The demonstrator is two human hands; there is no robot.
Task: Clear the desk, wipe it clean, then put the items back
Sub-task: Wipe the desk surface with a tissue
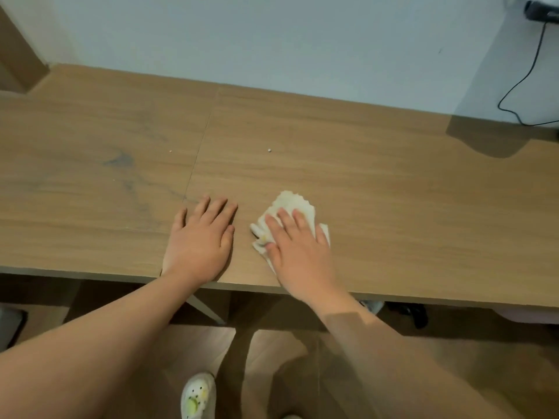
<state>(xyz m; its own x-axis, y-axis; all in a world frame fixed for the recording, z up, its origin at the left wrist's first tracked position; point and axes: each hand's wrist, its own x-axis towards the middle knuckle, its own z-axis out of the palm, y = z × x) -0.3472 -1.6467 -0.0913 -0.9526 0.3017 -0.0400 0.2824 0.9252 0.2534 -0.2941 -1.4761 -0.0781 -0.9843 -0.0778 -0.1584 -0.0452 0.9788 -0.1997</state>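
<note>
right hand point(298, 255) fingers straight, pressing cloth point(295, 202) on desk point(393, 192); left hand point(199, 240) flat, empty; specks point(269, 150), maybe crumbs.

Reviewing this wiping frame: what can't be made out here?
Head view: part of the cloth is hidden under the right hand.
Head view: the black device at top right is cut off by the frame edge.
Head view: the white speck on the desk is too small to identify.
</note>
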